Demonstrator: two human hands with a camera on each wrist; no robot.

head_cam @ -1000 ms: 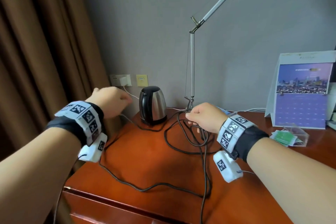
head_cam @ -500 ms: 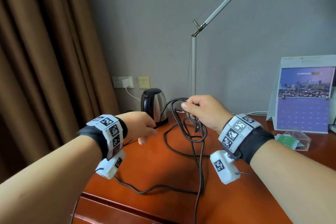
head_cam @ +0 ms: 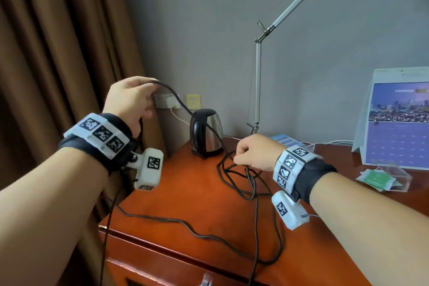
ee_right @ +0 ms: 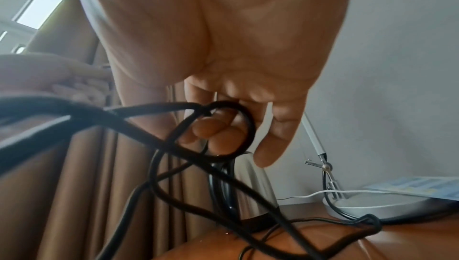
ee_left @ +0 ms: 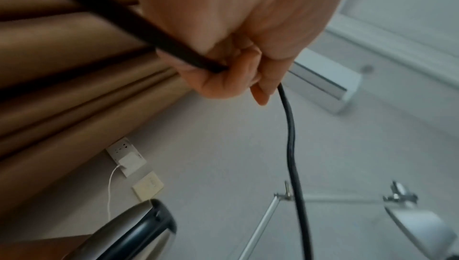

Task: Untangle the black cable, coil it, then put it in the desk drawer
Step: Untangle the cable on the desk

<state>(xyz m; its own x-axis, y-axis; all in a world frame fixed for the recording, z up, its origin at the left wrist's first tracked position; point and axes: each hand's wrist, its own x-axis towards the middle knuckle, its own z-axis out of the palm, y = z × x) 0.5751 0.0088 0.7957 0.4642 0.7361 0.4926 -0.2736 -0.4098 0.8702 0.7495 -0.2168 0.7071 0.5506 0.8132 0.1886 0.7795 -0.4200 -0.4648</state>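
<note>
Step in hand: untangling. My left hand [head_cam: 130,102] is raised near the curtain [head_cam: 58,53], fingers curled round the black cable [head_cam: 197,123]; one run slopes from it down past the kettle [head_cam: 205,133] to my right hand [head_cam: 253,153]. Right hand sits low over the desk [head_cam: 185,204], fingers closed on a small bundle of loops; the wrist view shows one loop round my fingertips [ee_right: 216,132] and several strands crossing below.

To do this well, as I judge it: keep the right hand as the anchor, pull only gently with the left, and feed one strand at a time so crossings slide apart rather than cinch. A small knot [ee_right: 370,222] lies on the desk near the lamp base [ee_right: 397,208]; loosen it before tensioning. Watch that the sloping run does not snag the kettle.

Count: black cable 1, loose runs lying across the desk and hanging off its front edge; kettle 1; desk lamp 1; calendar [head_cam: 399,118] 1; wall sockets, 2 plates. Drawer [head_cam: 162,271] closed below the desk edge, cable not yet coiled.
</note>
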